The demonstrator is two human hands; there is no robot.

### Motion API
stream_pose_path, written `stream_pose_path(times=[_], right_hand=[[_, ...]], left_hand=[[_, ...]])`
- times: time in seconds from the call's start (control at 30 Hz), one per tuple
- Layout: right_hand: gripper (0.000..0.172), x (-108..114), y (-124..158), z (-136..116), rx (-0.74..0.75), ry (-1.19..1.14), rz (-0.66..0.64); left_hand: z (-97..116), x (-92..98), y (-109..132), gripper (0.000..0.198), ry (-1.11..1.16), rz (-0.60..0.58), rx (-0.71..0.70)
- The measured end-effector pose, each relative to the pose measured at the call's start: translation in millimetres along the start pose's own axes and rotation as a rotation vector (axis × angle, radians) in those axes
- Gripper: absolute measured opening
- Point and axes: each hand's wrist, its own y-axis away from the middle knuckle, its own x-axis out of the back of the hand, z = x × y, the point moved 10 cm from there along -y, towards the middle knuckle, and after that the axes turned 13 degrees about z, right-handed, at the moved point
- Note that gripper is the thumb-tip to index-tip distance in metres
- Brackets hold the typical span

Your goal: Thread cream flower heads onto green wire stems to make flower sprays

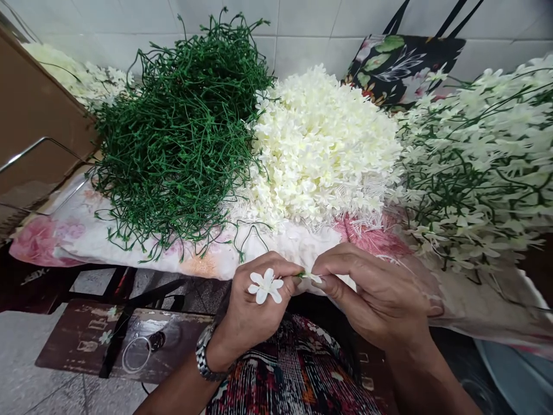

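Observation:
My left hand (253,308) is closed, pinching a thin green stem near its tip, and a white plastic flower (265,286) sits on the back of its fingers. My right hand (375,294) is closed in a pinch on a small white flower (311,278) at that stem's tip. Both hands meet just above my lap, in front of a cloth-covered surface (78,230). Behind them lie a heap of green stems (181,132) and a heap of loose white flowers (322,147).
Finished stems with white flowers (479,161) pile up at the right. A dark floral bag (401,66) leans on the tiled wall. A brown cardboard box (30,121) stands at the left. A low dark stool (121,340) sits on the floor below.

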Motion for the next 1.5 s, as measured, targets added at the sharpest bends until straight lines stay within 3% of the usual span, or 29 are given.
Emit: stream_pose_path(times=[0.2,0.37,0.6,0.83,1.23,1.5], right_hand=[[0.013,-6,6,1,0.054,0.143,-0.043],[0.014,-12,9,3,0.086,0.186,-0.05],[0.011,-20,17,21,0.0,0.104,-0.041],[0.012,-21,20,34,-0.067,0.129,-0.042],[0.015,-27,20,33,-0.026,0.097,-0.024],[0.014,-20,8,19,0.03,0.041,-0.049]], left_hand=[[4,-3.5,2,0.018,-0.122,-0.036,-0.08],[1,-6.7,3,0.017,-0.092,-0.036,-0.114],[-24,-16.4,2,0.02,0.026,-0.068,0.023],[-35,-21.2,4,0.017,0.012,-0.079,0.061],[-38,-21.6,2,0.018,-0.073,-0.093,0.098],[-44,-12.7,-1,0.014,0.091,-0.04,0.248]])
